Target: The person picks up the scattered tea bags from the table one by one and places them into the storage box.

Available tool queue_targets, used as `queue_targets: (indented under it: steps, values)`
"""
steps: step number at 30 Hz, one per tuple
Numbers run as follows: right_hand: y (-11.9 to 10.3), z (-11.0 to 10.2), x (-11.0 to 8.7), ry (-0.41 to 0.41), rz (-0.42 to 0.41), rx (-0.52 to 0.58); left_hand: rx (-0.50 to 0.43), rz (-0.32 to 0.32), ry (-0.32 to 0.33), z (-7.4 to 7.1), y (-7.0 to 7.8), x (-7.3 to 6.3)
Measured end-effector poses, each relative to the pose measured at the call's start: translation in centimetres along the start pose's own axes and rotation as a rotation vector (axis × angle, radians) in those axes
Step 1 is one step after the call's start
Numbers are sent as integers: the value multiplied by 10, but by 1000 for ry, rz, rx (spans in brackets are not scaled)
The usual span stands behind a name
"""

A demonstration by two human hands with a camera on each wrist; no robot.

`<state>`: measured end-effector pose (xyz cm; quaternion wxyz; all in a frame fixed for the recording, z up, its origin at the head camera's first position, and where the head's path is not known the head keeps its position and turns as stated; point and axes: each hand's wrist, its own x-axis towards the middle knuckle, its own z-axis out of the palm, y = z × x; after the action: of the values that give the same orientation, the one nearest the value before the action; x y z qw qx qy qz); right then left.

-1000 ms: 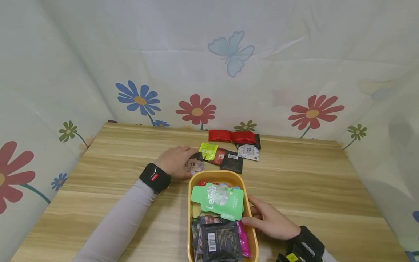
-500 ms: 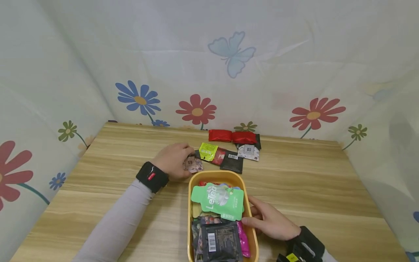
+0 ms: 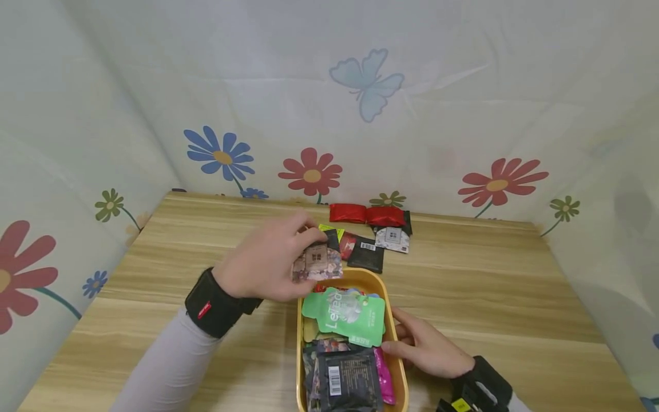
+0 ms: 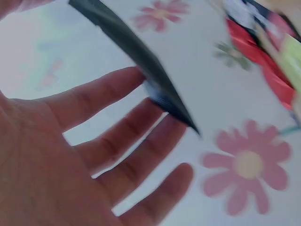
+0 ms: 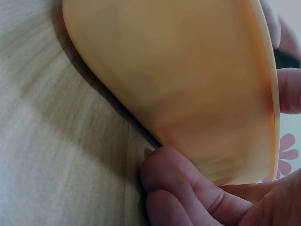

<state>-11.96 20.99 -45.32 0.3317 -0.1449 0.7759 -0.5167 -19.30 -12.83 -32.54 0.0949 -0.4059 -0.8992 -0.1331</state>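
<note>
My left hand (image 3: 262, 260) pinches a black sachet with a patterned, brownish label (image 3: 316, 260) between thumb and fingers. It hangs above the table, by the far left corner of a yellow bin (image 3: 300, 366). In the left wrist view that sachet (image 4: 150, 70) appears edge-on against the fingertips. My right hand (image 3: 424, 349) grips the bin's right side, thumb at the rim. Curled fingers (image 5: 174, 179) press low on the outer wall (image 5: 164, 70) in the right wrist view. Inside the bin lie a green LeTea pouch (image 3: 350, 317), a black barcoded sachet (image 3: 352, 380) and a pink packet (image 3: 382, 377).
Behind the bin lie two red packets (image 3: 347, 213), a white-patterned sachet (image 3: 393, 237), a black sachet (image 3: 366, 254) and a partly hidden yellow packet (image 3: 332, 230). A flowered cloth wall (image 3: 257, 86) rises behind the wooden table (image 3: 489, 286).
My left hand has lifted the patterned sachet off the table and brought it closer and slightly right, towards the bin. The right hand and bin stay in place.
</note>
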Motion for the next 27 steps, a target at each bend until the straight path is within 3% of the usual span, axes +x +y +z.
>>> queue_targets:
  steps: [7, 14, 20, 27]
  values:
    - [-2, -1, 0, -5, -1, 6, -52, 77, -79, -22, 47, -16]
    - [-1, -2, -1, -15, -18, 12, -120, 109, -118, -28, 67, -26]
    - [2, -2, -1, -13, -46, -5, -91, 62, -76, -14, 50, -18]
    - [4, 0, 0, -9, -48, 17, -46, -54, -71, 19, 2, 4]
